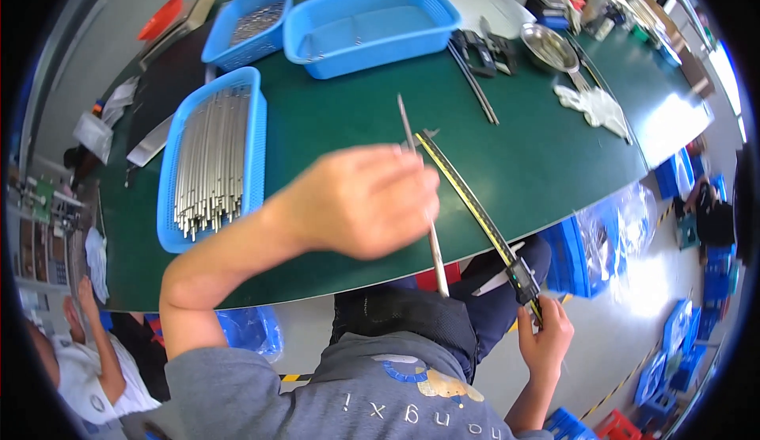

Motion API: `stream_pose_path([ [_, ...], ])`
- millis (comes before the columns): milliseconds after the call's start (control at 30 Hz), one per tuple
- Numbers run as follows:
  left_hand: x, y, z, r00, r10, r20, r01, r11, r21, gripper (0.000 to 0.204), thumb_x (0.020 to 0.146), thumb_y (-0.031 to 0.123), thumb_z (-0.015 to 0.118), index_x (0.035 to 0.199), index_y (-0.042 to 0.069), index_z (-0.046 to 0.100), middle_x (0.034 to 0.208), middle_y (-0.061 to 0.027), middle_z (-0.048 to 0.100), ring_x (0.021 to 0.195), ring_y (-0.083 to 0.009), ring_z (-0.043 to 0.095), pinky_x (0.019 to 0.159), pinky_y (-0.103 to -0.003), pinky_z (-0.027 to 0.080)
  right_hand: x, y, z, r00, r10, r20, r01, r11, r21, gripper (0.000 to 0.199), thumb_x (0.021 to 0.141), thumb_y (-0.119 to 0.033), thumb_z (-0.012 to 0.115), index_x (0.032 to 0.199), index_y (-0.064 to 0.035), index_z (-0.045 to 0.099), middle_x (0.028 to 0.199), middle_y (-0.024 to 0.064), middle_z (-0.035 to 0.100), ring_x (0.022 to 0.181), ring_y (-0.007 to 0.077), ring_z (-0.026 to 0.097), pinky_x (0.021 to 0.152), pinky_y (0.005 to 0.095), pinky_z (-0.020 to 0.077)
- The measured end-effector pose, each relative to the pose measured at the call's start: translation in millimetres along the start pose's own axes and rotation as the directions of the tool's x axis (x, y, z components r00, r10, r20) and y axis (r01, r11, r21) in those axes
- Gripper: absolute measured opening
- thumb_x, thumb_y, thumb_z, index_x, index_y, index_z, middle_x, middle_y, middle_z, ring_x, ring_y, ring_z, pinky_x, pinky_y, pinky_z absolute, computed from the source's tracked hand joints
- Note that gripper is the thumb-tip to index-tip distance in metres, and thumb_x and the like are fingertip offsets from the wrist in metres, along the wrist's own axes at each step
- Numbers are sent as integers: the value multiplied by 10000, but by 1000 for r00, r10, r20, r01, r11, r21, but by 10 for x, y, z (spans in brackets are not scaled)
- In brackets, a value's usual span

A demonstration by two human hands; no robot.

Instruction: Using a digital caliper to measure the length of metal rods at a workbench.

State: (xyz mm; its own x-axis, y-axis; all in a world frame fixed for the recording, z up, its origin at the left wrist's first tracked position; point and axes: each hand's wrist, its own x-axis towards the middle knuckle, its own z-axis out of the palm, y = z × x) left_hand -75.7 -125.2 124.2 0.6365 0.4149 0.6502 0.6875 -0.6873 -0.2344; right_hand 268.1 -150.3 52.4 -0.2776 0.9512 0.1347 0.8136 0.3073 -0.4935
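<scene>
We see a dark green desk (340, 123) carrying a blue basket of metal rods (212, 159), with two more blue baskets (372, 24) behind it. Our left hand (360, 201) is clenched around a thin metal rod (435, 258), raised over the desk edge. Our right hand (545, 335) grips the body of a long digital caliper (475, 206), whose jaws meet the rod near its upper end.

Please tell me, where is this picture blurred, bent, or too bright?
Head view: the left hand is motion-blurred; the table edge bends toward the rim; glare whitens the table's far right end and the floor beside it; the caliper in the right hand stays fairly sharp.
</scene>
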Motion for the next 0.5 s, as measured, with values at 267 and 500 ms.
stream_pose_path([
  [267,-636,-1582,-92,932,-349,100,301,897,324,126,747,50,623,863,70,580,866,-61,604,742,-270,634,584,-371,514,17,35,98,996,-75,-48,76,997,8,260,741,-194,730,887,-23,598,669,92,545,520,247,541,472,342,402],
  [500,-1027,-1894,-144,721,-669,178,546,708,449,133,793,54,594,906,79,658,904,-85,645,871,-310,624,707,-420,506,-11,101,112,998,-51,-33,51,999,-20,274,750,-201,728,893,-8,596,699,104,557,535,250,542,490,335,417],
])
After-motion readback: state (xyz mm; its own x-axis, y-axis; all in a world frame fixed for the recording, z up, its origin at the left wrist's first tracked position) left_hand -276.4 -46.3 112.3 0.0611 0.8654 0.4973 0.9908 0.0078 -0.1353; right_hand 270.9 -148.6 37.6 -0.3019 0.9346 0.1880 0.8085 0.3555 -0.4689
